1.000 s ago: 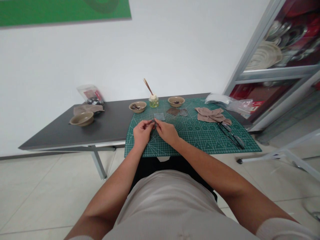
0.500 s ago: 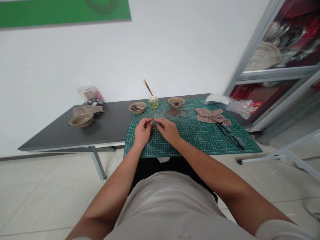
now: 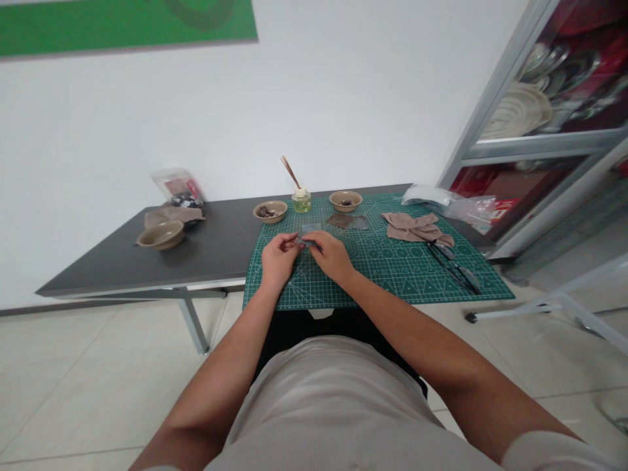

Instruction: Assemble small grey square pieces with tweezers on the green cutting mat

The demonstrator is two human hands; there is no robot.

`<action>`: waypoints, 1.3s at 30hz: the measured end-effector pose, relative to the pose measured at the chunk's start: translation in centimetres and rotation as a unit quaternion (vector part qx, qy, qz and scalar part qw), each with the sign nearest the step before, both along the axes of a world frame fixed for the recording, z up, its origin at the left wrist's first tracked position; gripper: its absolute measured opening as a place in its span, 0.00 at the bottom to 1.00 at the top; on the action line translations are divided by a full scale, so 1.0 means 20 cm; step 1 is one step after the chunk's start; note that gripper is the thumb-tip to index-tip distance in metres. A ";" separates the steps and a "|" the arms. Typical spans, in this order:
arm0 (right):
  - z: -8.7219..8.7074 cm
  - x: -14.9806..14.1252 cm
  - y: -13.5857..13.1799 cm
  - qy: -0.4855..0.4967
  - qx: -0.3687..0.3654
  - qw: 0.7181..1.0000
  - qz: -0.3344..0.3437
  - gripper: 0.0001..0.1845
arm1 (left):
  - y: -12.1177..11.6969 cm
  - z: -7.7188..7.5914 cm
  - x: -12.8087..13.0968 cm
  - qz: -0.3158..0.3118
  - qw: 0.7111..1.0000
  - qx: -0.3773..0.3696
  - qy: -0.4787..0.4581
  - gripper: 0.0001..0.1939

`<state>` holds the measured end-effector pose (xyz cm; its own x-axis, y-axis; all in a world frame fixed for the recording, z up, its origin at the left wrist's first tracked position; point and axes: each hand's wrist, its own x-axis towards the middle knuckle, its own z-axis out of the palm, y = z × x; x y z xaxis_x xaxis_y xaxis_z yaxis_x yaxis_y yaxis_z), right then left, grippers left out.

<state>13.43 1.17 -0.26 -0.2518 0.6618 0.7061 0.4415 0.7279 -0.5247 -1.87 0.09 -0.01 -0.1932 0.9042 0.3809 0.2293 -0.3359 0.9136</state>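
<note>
Both my hands sit low over the green cutting mat [image 3: 377,261], fingertips meeting at its near middle. My left hand [image 3: 279,260] and my right hand [image 3: 331,255] pinch a small thin grey piece [image 3: 305,241] between them; its material is too small to tell. Just beyond lies a pale grey-blue square [image 3: 311,228]. Further on are a brown square [image 3: 339,221] and a translucent piece [image 3: 360,222]. Two small tan bowls [image 3: 269,211] [image 3: 346,201] hold dark bits, with a small glass jar [image 3: 301,203] between them.
Wooden sticks [image 3: 290,172] stand in the jar. On the mat's right lie a beige cloth [image 3: 411,226] and eyeglasses [image 3: 454,276]. The dark table [image 3: 196,256] carries another bowl [image 3: 160,235] and a plastic bag [image 3: 176,186] at left. A glass cabinet [image 3: 530,118] stands right.
My hands stay close together over the mat. Their fingertips have shifted slightly on the small grey piece, and my right hand sits a little nearer my left.
</note>
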 end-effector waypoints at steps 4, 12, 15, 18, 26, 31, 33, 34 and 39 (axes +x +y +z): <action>0.01 0.00 -0.01 0.007 -0.003 1.000 -0.006 0.18 | 0.00 0.00 -0.01 0.002 1.000 0.000 0.031 0.16; 0.01 0.01 -0.01 0.020 -0.019 1.000 -0.005 0.07 | 0.00 0.00 -0.02 0.000 0.990 0.051 0.130 0.13; 0.01 0.01 0.00 0.051 -0.007 0.998 -0.023 0.06 | 0.00 0.00 -0.02 -0.004 0.988 0.058 0.140 0.14; 0.00 0.01 0.01 0.055 0.001 0.998 -0.025 0.07 | -0.01 0.01 -0.02 -0.012 0.984 0.073 0.164 0.14; 0.01 0.00 0.00 0.021 -0.013 1.000 -0.014 0.06 | -0.01 0.01 -0.01 -0.016 0.980 0.090 0.178 0.12; 0.01 0.01 0.00 0.000 -0.029 0.999 -0.029 0.06 | -0.02 0.00 -0.01 0.002 0.979 0.094 0.182 0.13; 0.00 0.01 0.00 -0.004 -0.037 0.999 -0.037 0.06 | -0.02 0.00 -0.01 0.010 0.978 0.094 0.184 0.13; 0.00 0.01 0.00 -0.003 -0.038 0.999 -0.037 0.06 | -0.02 0.00 0.00 0.011 0.978 0.094 0.186 0.13; 0.01 0.01 -0.01 0.016 -0.031 0.999 -0.019 0.06 | -0.03 0.00 0.00 0.009 0.977 0.089 0.195 0.12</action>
